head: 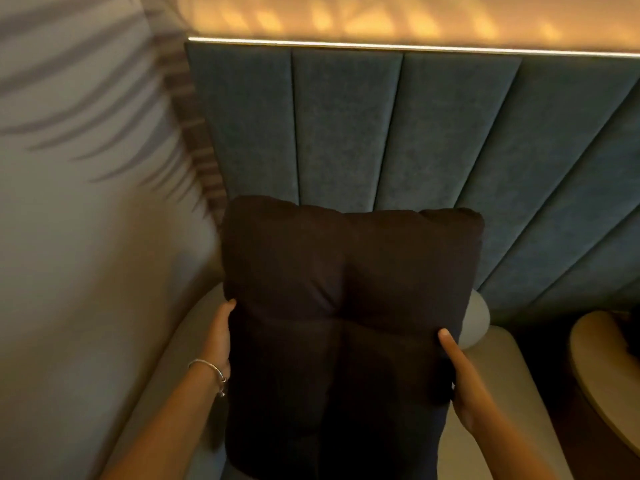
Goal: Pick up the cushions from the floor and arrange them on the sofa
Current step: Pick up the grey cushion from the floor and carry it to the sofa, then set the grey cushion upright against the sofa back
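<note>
A large dark brown cushion (346, 323) fills the middle of the view, held out in front of me over the beige sofa (498, 368). My left hand (218, 337), with a thin bracelet on the wrist, grips the cushion's left edge. My right hand (457, 379) grips its right edge, thumb lying on the front face. The cushion's top reaches up in front of the grey-blue padded back panels (346, 133). The sofa seat beneath the cushion is mostly hidden.
A wall with a leaf pattern (86, 168) runs close along the left side of the sofa. A round wooden table (602, 368) stands at the right edge. A lit strip (415, 46) tops the padded panels.
</note>
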The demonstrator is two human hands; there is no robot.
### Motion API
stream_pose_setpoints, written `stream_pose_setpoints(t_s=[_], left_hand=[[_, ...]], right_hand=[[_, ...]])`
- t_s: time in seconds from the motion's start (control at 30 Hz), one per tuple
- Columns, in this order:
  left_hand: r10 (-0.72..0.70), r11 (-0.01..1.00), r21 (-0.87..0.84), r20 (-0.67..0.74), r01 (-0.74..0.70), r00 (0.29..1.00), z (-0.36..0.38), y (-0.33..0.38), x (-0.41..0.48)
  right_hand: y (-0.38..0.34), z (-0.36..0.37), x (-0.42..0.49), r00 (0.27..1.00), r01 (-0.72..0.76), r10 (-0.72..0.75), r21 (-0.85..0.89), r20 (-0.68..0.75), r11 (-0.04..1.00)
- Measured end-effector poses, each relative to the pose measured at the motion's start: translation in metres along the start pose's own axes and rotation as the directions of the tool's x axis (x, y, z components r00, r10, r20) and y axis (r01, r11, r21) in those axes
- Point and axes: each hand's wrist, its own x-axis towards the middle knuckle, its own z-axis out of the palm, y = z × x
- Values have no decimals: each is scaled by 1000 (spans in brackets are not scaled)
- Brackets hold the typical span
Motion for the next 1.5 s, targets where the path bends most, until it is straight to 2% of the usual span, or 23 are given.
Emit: stream_pose_setpoints(t_s=[0.27, 0.37, 0.57, 0.7, 0.8, 0.87, 0.9, 0.97, 1.0, 1.03, 1.07, 1.13, 1.27, 1.33, 1.4, 1.5], left_hand=[[-11, 997, -82, -3, 11, 1000, 9, 18, 47], [-20, 995, -95, 1, 20, 1000, 14, 23, 68], [-164, 972, 168, -13, 164, 986, 9, 13, 97], [-195, 953, 254, 112, 162, 974, 22, 18, 105], [-94, 917, 396, 97, 49, 991, 44, 29, 107], [134, 791, 590, 89, -161, 987, 58, 38, 108], [291, 659, 688, 141, -305, 946, 65, 43, 107], [520, 295, 768, 371, -569, 770, 82, 50, 107], [539, 135, 756, 486, -640, 688, 94, 52, 108], [517, 21, 739, 569, -673, 640, 107, 51, 110], [480, -57, 727, 621, -685, 619, 121, 52, 113], [387, -172, 722, 675, -670, 628, 148, 52, 123], [208, -296, 768, 633, -568, 746, 172, 45, 148], [203, -316, 771, 624, -552, 755, 169, 39, 158], [255, -290, 791, 606, -538, 754, 157, 37, 170], [321, -193, 875, 485, -445, 814, 125, 47, 191]], right_hand=[[-11, 25, 31, 999, 35, -36, -53, -10, 998], [-15, 27, 43, 1000, 11, -9, -96, 20, 995], [-14, 33, 72, 995, -57, 68, -143, 74, 988], [-31, 51, 92, 982, -27, 76, -265, 175, 964], [-43, 74, 106, 986, 71, -4, -386, 170, 920], [-53, 87, 115, 974, 228, -186, -572, 132, 788], [-58, 94, 119, 941, 320, -304, -683, 149, 657], [-66, 111, 127, 826, 480, -494, -797, 271, 366], [-69, 124, 131, 775, 529, -528, -814, 348, 241], [-71, 137, 136, 736, 562, -530, -817, 421, 132], [-74, 151, 143, 706, 588, -515, -807, 487, 43], [-81, 176, 159, 690, 607, -447, -791, 569, -71], [-77, 185, 185, 768, 541, -294, -822, 569, -175], [-69, 171, 191, 759, 522, -311, -820, 572, -234], [-68, 149, 197, 762, 475, -349, -837, 545, -270], [-79, 100, 209, 835, 326, -412, -931, 366, -166]])
